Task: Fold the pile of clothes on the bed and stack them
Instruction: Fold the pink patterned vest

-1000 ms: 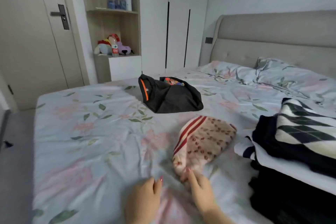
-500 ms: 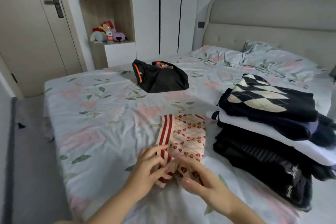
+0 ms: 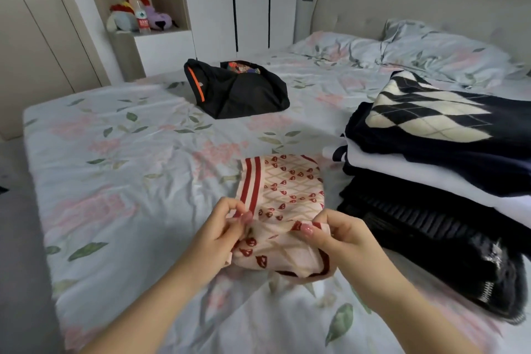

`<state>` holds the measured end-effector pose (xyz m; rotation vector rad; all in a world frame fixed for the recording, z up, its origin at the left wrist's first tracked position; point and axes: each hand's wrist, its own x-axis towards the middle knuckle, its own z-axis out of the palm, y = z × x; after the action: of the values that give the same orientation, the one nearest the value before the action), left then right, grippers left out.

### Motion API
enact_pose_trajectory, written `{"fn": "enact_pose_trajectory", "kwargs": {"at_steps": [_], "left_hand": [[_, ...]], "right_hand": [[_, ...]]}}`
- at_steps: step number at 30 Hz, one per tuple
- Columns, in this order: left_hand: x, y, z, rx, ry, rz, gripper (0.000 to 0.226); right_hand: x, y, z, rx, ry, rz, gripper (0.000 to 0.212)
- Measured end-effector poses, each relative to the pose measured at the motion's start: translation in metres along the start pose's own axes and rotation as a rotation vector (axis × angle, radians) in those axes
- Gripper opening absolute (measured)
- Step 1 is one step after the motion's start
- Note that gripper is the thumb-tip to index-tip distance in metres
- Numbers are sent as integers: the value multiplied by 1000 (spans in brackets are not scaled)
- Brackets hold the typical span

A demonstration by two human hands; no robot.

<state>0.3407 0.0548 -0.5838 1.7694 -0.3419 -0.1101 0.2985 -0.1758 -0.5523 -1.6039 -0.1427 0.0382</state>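
Pinching the near edge of the pink heart-print garment point(image 3: 287, 187): left hand point(image 3: 227, 227) at the striped corner, right hand point(image 3: 333, 236) at the opposite one, fingers curled round bunched cloth. Beyond the grip, lying flat on the bed point(image 3: 129, 181), just beside the folded stack point(image 3: 431, 129). Probably light, thin and limp, perhaps a little slippery. Best taken at both corners and kept taut, else apt to sag and lose its fold. Farther off, well apart, a black garment point(image 3: 238, 95), seemingly not yet folded.
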Motion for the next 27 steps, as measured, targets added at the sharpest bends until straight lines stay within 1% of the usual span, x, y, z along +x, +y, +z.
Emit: {"fn": "enact_pose_trajectory", "kwargs": {"at_steps": [2, 3, 4, 5, 7, 8, 9, 11, 13, 15, 17, 19, 22, 23, 24, 26, 27], "left_hand": [[-4, -2, 5, 22, -176, 28, 67], [-6, -2, 8, 41, -239, 58, 84], [-8, -2, 11, 71, -284, 103, 90], [-9, -2, 14, 106, -304, 157, 84], [-13, 2, 18, 121, -242, 205, 56], [-15, 6, 19, 68, -180, 191, 43], [-15, 7, 19, -22, -113, 157, 37], [-14, 10, 16, -280, -63, 18, 47], [-12, 11, 14, -464, -43, -100, 54], [-10, 14, 13, -581, -39, -149, 51], [-9, 17, 13, -681, -53, -152, 55], [-11, 17, 10, -692, -105, -133, 61], [-16, 25, 6, -799, -245, -122, 48], [-14, 25, 6, -802, -199, -148, 45], [-13, 19, 4, -742, -193, -171, 46], [-15, 11, -10, -576, -83, -221, 71], [-21, 20, -13, -646, -134, -240, 76]], "right_hand": [[-2, 2, 8, 10, 8, -38, 49], [-4, 2, 12, 0, 0, -46, 46], [-7, 2, 15, -10, -11, -51, 40], [-9, 2, 17, -8, -22, -57, 32], [-14, 2, 19, 15, -8, -51, 25], [-15, 1, 20, 21, 20, -55, 26], [-14, 2, 20, 33, 55, -64, 27], [-14, 3, 19, 61, 85, -73, 31], [-16, 4, 22, -5, 68, -99, 40], [-22, 9, 31, -257, 73, -133, 52], [-28, 18, 43, -469, 134, -174, 53], [-31, 27, 52, -502, 232, -158, 45], [-26, 32, 51, -400, 351, -26, 27], [-24, 33, 48, -373, 368, 8, 22], [-21, 33, 45, -353, 381, 32, 19], [-16, 29, 36, -322, 411, 49, 13], [-14, 27, 31, -317, 423, 38, 12]]}}
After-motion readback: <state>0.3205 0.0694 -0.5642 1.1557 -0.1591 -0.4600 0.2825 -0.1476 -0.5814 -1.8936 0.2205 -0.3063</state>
